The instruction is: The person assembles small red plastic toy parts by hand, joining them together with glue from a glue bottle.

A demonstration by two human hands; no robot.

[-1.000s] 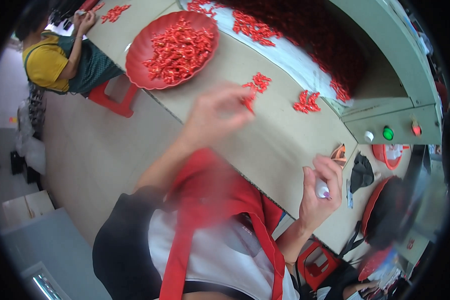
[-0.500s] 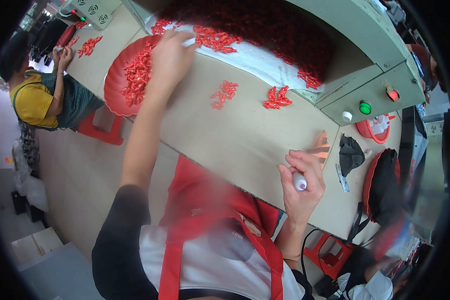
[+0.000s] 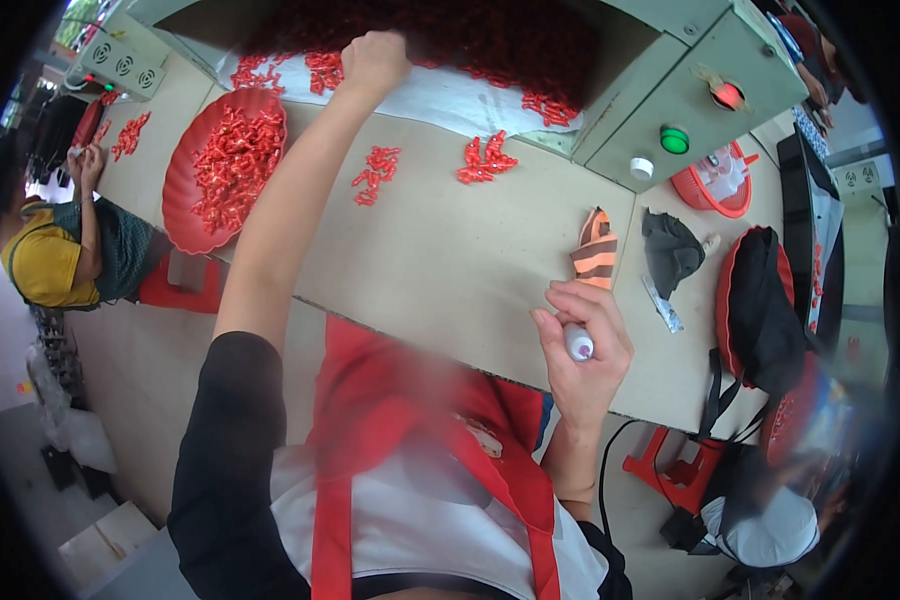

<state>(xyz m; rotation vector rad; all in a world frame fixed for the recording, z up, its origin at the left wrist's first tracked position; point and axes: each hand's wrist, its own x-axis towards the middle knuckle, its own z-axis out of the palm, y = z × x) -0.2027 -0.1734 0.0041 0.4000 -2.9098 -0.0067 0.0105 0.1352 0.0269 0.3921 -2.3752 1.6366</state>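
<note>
My left hand [image 3: 375,62] is curled with its knuckles up at the mouth of a grey-green machine, above a white sheet [image 3: 450,112] strewn with small glossy red pieces [image 3: 325,72]. Its fingertips are hidden, so I cannot see what it pinches. In my right hand [image 3: 595,350], over the table's near edge, is a white tube with a purple tip [image 3: 579,343], gripped and seen end-on. Left of my forearm, a red scalloped bowl [image 3: 178,190] holds a heap of the red pieces. Two small clusters, a looser one [image 3: 377,175] and a tighter one [image 3: 487,158], lie on the table.
The machine's side panel [image 3: 660,110] carries a green button, a red light and a white knob. Right of it are a red basket [image 3: 712,190], an orange-and-brown striped cloth [image 3: 595,250], a dark cloth [image 3: 673,250] and a black bag [image 3: 765,310]. A person in yellow [image 3: 55,255] sits at left.
My left hand has gone from beside the bowl to farther right along the sheet, its fingers now curled under. The view has turned, shifting the table leftward. My right hand keeps its grip.
</note>
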